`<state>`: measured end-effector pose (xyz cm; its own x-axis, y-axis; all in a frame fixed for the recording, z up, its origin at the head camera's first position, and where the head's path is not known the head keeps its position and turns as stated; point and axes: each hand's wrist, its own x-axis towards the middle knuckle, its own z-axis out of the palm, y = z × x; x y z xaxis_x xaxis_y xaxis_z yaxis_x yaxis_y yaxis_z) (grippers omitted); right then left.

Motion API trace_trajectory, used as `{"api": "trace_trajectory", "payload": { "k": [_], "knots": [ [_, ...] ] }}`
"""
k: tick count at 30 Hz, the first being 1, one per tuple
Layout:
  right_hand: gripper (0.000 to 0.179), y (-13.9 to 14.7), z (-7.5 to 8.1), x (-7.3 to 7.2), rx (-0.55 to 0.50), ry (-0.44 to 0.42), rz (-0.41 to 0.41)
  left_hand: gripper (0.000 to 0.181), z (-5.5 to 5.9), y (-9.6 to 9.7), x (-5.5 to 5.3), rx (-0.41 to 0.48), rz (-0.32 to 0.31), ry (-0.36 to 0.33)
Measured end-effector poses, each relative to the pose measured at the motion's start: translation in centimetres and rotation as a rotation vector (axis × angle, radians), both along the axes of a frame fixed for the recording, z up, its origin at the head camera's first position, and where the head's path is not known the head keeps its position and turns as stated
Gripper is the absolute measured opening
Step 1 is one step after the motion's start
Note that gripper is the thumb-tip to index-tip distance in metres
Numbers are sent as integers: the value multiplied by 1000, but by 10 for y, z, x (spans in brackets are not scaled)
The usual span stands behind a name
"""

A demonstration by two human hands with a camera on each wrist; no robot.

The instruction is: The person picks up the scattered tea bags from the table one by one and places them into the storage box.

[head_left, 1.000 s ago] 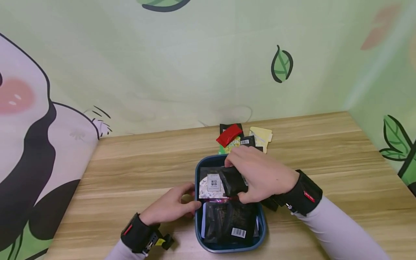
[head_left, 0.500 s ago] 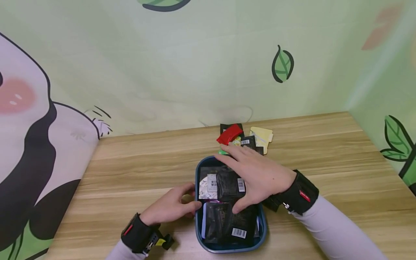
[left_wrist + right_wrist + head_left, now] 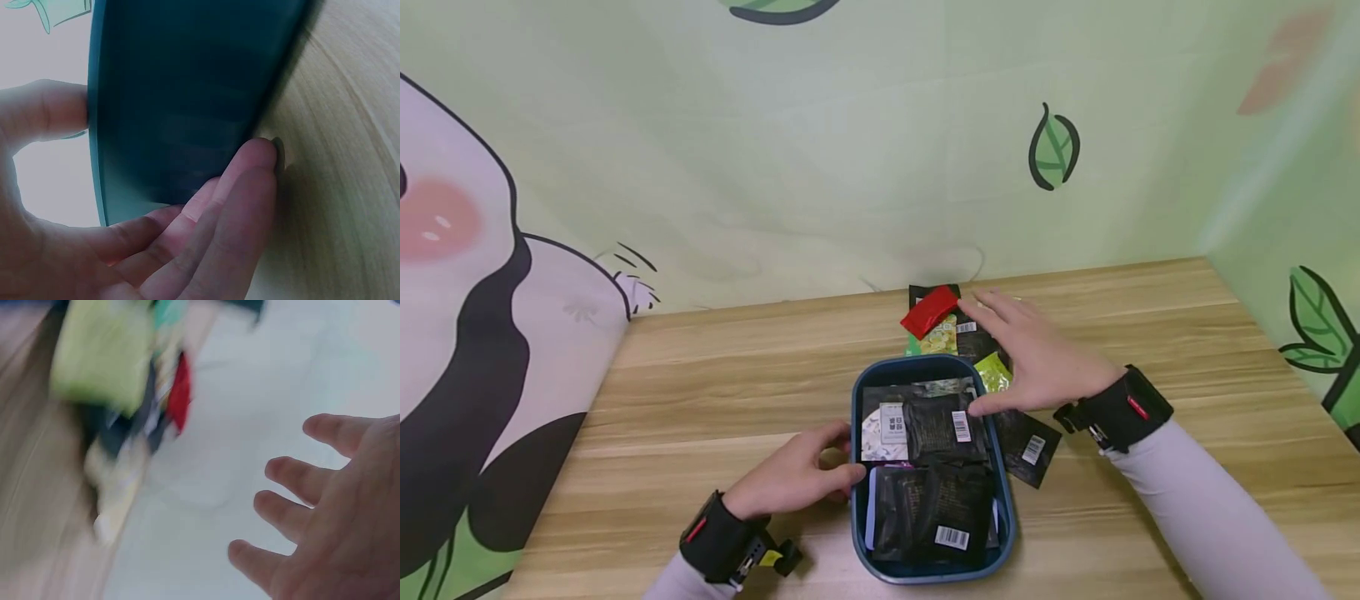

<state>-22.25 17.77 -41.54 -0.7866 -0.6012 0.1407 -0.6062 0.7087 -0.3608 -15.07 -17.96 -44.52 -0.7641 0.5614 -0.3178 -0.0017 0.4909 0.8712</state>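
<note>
A dark blue plastic bin (image 3: pixel 1009 525) stands on the table, holding several flat black packets. My left hand (image 3: pixel 797 471) holds its left side, thumb over the rim and fingers against the outer wall (image 3: pixel 181 94) low by the table. Inside, a small black packet (image 3: pixel 940 429) with a barcode lies at the back, partly over a white-labelled packet (image 3: pixel 880 433); a larger black packet (image 3: pixel 917 512) lies at the front. My right hand (image 3: pixel 1045 350), fingers spread and holding nothing, hovers over the bin's back right corner, above a lime-green packet (image 3: pixel 992 372).
Behind the bin lies a pile of packets, with a red packet (image 3: pixel 930 312) on top and a yellow one (image 3: pixel 938 335) below. Another black packet (image 3: pixel 1030 450) lies at the bin's right side. The patterned wall cloth (image 3: pixel 820 183) rises behind the wooden table (image 3: pixel 715 375).
My right hand let go of the small black packet, leaving it inside the bin, then moved right and back over the pile. The left hand stayed in place.
</note>
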Motion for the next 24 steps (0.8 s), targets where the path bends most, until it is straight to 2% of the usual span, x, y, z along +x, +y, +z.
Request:
{"api": "trace_trajectory", "payload": {
  "k": [4,9,15,21,24],
  "knots": [
    [130,17,-12,-18,48,-2,-46,54,0,-1,0,-2,0,1],
    [125,27,-21,-26,90,-21,-77,55,-1,-1,0,-6,0,7],
    [125,23,-32,-25,130,-2,-63,55,0,-1,0,0,2,6],
    [115,12,-47,-17,176,33,19,55,0,-1,0,-2,5,-2],
    [106,9,-51,-12,159,49,56,55,0,-1,0,-5,4,0]
  ]
}}
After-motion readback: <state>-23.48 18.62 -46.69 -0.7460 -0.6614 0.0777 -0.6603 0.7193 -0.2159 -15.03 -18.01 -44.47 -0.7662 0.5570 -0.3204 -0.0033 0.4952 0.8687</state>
